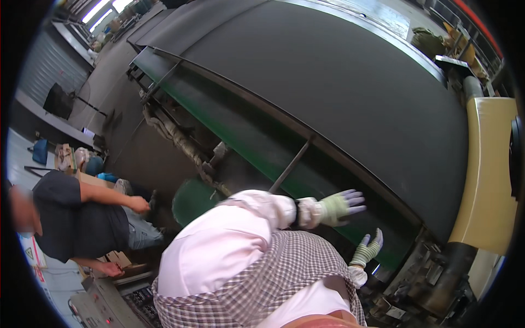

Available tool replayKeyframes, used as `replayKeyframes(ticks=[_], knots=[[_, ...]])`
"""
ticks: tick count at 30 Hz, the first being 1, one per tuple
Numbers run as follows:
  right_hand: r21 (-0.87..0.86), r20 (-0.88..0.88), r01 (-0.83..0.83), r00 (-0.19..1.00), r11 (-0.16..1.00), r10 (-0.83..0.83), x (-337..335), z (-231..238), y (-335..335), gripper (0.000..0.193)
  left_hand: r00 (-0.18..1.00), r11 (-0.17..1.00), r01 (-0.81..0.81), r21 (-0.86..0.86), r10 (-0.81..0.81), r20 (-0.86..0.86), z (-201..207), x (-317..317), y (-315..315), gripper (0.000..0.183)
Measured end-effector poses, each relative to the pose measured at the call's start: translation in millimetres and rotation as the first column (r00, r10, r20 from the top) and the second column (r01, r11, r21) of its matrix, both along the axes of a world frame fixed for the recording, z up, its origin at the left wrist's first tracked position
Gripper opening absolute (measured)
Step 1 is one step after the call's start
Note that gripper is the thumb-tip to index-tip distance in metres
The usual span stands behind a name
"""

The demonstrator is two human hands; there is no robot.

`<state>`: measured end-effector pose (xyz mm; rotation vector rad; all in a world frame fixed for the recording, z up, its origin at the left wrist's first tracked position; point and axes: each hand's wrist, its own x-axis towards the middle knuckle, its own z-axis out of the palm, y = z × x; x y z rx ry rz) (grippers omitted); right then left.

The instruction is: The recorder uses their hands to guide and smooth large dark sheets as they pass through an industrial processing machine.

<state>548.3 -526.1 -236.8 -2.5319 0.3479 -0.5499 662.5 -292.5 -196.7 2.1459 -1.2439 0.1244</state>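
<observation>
My left hand (338, 209), in a pale green glove with greyish fingertips, reaches over a green trough-like strip (257, 147). Its fingers are spread, and nothing is in them. Close by on the right, my right hand (367, 250) wears a matching striped glove. Its thumb and fingers stand apart, also without anything between them. Beyond both hands lies a wide dark belt-like surface (339, 93), bordered by a thin metal rail (295, 123). A slanting metal strut (292, 164) crosses the green strip left of my left hand. Whether either hand touches the strip, I cannot tell.
At the left, another person in a dark shirt (60, 218) sits or bends with both arms forward. A tan-covered roller (489, 175) and dark machine parts (437, 279) stand at the right. A wrapped pipe (175, 136) and a green round object (191, 202) lie left of the strip.
</observation>
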Motion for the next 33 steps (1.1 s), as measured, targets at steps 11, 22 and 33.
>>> replayKeyframes(ticks=[11, 22, 33], knots=[[-0.112, 0.191, -0.379, 0.899, 0.919, 0.394, 72.6, 36.7, 124.8, 0.042, 0.625, 0.627, -0.775, 0.083, 0.779, -0.053, -0.4, -119.0, 283.2, 0.059], [-0.178, 0.154, -0.458, 0.861, 0.871, 0.485, 117.9, 72.2, 257.3, 0.04, 0.58, 0.589, -0.793, -0.154, 0.808, 0.103, 28.8, 35.8, 410.0, 0.055], [-0.291, 0.054, -0.537, 0.817, 0.792, 0.574, 181.4, 108.4, 311.9, 0.042, 0.23, 0.188, -0.948, 0.257, 0.963, 0.143, 11.4, 295.3, 590.6, 0.076]])
